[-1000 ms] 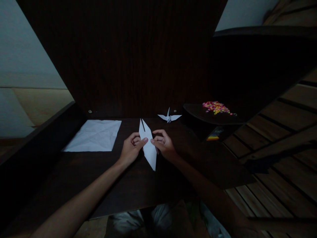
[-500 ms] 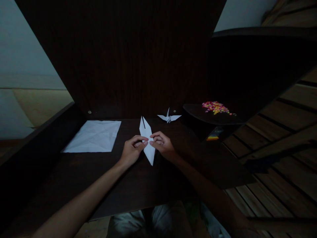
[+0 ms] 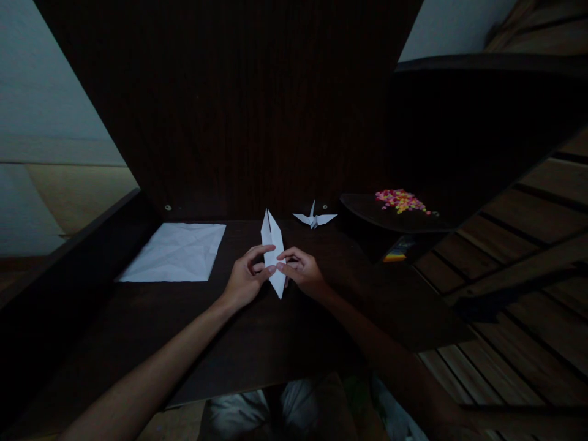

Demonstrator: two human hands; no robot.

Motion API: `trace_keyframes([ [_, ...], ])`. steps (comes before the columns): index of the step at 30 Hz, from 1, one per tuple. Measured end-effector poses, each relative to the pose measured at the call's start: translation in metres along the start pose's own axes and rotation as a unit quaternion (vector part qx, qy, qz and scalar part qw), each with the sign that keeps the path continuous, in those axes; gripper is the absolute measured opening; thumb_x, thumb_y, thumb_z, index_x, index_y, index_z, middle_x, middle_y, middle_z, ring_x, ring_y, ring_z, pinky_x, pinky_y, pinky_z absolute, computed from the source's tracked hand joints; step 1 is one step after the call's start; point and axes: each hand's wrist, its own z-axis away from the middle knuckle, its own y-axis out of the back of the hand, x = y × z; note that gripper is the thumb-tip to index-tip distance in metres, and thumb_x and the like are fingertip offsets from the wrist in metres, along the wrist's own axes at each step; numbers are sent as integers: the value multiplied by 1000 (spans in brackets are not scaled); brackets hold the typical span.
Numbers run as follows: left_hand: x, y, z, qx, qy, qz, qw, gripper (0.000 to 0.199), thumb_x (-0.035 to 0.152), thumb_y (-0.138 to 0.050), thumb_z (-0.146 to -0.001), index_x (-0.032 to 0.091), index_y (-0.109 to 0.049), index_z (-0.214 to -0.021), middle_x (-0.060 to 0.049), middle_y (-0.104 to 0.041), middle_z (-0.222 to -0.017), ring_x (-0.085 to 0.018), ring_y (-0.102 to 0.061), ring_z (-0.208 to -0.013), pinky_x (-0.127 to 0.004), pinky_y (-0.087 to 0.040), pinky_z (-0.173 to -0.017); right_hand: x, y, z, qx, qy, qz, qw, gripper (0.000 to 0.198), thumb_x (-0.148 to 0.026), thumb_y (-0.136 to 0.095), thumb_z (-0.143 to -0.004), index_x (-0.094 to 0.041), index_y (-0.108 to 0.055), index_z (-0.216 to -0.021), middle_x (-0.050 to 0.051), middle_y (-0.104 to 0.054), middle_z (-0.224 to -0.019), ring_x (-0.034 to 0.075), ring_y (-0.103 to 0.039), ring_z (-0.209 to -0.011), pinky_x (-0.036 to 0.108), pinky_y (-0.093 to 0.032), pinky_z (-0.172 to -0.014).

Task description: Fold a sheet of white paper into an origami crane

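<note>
A narrow, diamond-shaped piece of folded white paper is held between both hands, one tip pointing away from me and the other toward me. A dark slit runs down from its far tip. My left hand grips its left edge, thumb and fingers closed on it. From the right side, my right hand pinches it, with the thumb on top and some fingers hidden behind. Beyond the hands, slightly right, stands a finished white paper crane with wings spread. To the left lies a creased white sheet of paper.
The dark wooden desk has a tall back panel and a raised left side board. A rounded shelf at the right bears a heap of small colourful pieces. Wooden slats lie further right.
The folded paper has shifted slightly away from me in my hands. Its two far points now sit closer together, narrowing the slit. Both hands keep hold of it.
</note>
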Motion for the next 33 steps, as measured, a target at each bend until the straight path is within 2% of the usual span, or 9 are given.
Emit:
trace_keyframes([
  [5,-5,2,-1,26,7,-21,999,45,28,-71,-71,14,-59,-112,-6,-69,-87,-15,-65,-63,-23,-50,-55,0,1,1,-55,-31,5,998,26,-34,-68,-74,-17,-56,-88,-4,-59,-58,11,-58,-47,22,-48,-45],
  [8,-8,3,-3,16,14,-30,999,31,29,-72,-69,13,-65,-95,-4,-70,-77,-14,-63,-59,-23,-48,-54,-3,0,1,-40,-10,11,999,22,-32,-68,-73,-16,-58,-83,-3,-61,-62,11,-59,-50,22,-49,-47],
  [10,-8,3,-3,13,20,-31,999,30,30,-72,-69,13,-66,-93,-3,-70,-73,-14,-63,-58,-23,-49,-54,-4,-1,2,-33,0,13,999,20,-31,-68,-72,-15,-58,-81,-2,-62,-64,11,-60,-51,22,-48,-47],
  [14,-6,2,-3,32,25,-38,998,41,30,-71,-70,14,-63,-107,-3,-71,-77,-14,-63,-58,-23,-49,-54,-5,-1,2,-45,-27,8,999,23,-28,-68,-72,-16,-57,-87,-4,-61,-58,11,-59,-49,22,-47,-49],
  [18,-3,2,-2,54,37,-55,996,47,31,-70,-69,13,-61,-112,-5,-71,-76,-16,-65,-59,-24,-50,-53,-4,0,3,-59,-45,5,997,28,-25,-69,-70,-17,-56,-94,-4,-63,-61,11,-60,-51,22,-47,-51],
  [33,-5,2,-3,72,21,-52,996,46,32,-70,-69,14,-58,-110,-9,-67,-104,-18,-67,-69,-27,-53,-61,-4,-2,5,-79,-58,11,995,39,-25,-71,-68,-18,-51,-100,-6,-60,-57,12,-61,-50,24,-49,-52],
])
